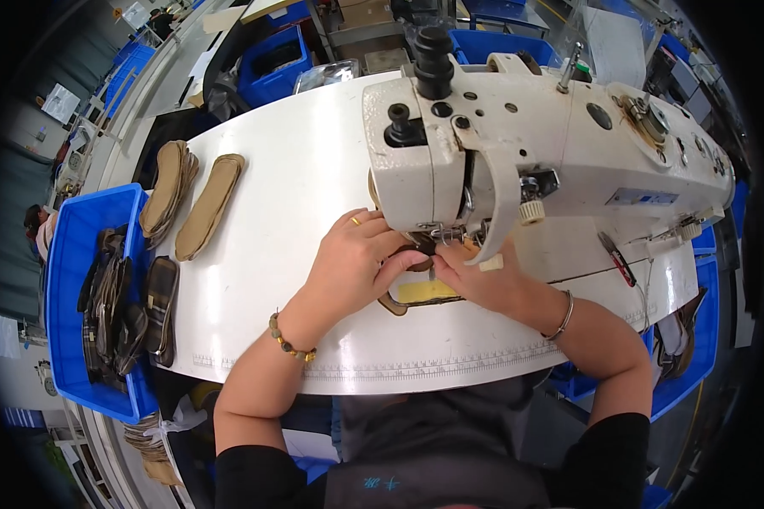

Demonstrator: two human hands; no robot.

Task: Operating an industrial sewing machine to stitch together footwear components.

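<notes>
Under the needle end of a white sewing machine lies a small dark brown workpiece, mostly covered by my fingers. My left hand comes at it from the left, its thumb and fingers closed on the piece. On the other side, my right hand pinches the same piece close to the presser foot. Its fingertips are partly hidden behind the machine's guard. The whole shape of the workpiece cannot be made out. Just below both hands, a yellow plate shows in the tabletop.
At left on the white table lie a stack of tan insoles and a separate insole pile. A dark plaid slipper rests beside a blue bin of dark slippers. Thread snips lie right of the machine head.
</notes>
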